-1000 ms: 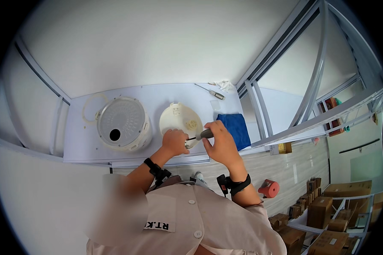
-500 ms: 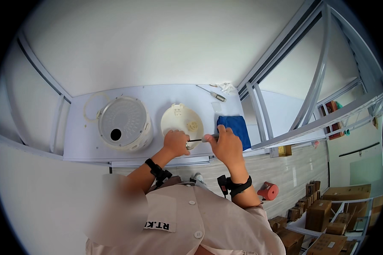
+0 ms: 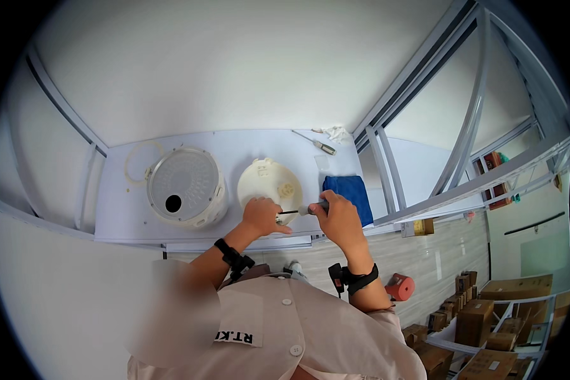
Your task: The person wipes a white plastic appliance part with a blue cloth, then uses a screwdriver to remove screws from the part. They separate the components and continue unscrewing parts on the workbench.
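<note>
Slim-shafted screwdriver (image 3: pixel 303 210) in right grip (image 3: pixel 341 220), left grip (image 3: pixel 260 217) at round cream bowl (image 3: pixel 258 183)

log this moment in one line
left hand: at near edge of cream bowl-shaped part | right hand: grips screwdriver, shaft toward left hand | right of part: blue cloth | left of part: off-white tub

Right hand (image 3: pixel 340 220) farther right, left thumb (image 3: pixel 283 229) extended

White table (image 3: pixel 234 144), tub (image 3: pixel 190 180), dish (image 3: pixel 257 183), screwdriver (image 3: pixel 324 148), cloth (image 3: pixel 349 197)
</note>
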`<control>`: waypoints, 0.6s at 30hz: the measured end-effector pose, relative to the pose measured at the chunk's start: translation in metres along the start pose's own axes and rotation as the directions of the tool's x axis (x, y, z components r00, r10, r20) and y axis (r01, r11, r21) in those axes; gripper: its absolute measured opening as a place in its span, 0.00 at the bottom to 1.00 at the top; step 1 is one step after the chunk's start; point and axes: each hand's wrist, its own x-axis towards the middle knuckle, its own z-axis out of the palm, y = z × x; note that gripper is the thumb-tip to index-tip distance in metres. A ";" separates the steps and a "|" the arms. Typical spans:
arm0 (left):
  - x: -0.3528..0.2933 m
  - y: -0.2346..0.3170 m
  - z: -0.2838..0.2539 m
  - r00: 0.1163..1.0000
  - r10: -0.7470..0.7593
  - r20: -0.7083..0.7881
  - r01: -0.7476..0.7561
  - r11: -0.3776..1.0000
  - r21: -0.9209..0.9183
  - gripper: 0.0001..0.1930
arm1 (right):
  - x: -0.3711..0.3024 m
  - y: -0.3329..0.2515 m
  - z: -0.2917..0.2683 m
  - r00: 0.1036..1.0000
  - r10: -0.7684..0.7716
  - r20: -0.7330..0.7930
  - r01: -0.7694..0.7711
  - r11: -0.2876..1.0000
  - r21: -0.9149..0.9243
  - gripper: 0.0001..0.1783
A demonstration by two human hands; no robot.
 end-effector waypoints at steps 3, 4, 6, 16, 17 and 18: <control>0.006 -0.008 0.006 0.999 -0.035 0.039 0.036 0.999 -0.038 0.21 | -0.002 -0.010 -0.003 0.998 0.037 -0.049 -0.027 0.981 0.190 0.24; 0.006 -0.010 0.007 0.998 -0.031 0.057 0.033 0.999 -0.035 0.18 | -0.003 -0.011 -0.002 0.996 0.059 -0.064 -0.042 0.970 0.239 0.24; 0.008 -0.015 0.011 0.998 -0.024 0.053 0.025 0.999 -0.027 0.13 | -0.007 -0.013 -0.001 0.989 0.108 -0.096 -0.070 0.939 0.336 0.24; 0.004 -0.016 0.013 0.994 0.067 -0.089 -0.068 0.998 -0.006 0.08 | -0.004 -0.007 0.012 0.980 0.002 -0.200 0.074 0.926 0.369 0.24; 0.004 -0.015 0.011 0.993 0.070 -0.094 -0.071 0.997 -0.010 0.07 | -0.003 -0.009 0.011 0.980 0.003 -0.201 0.075 0.922 0.379 0.24; 0.003 -0.015 0.011 0.991 0.072 -0.114 -0.074 0.997 -0.010 0.07 | -0.003 -0.010 0.010 0.980 0.004 -0.201 0.076 0.918 0.388 0.24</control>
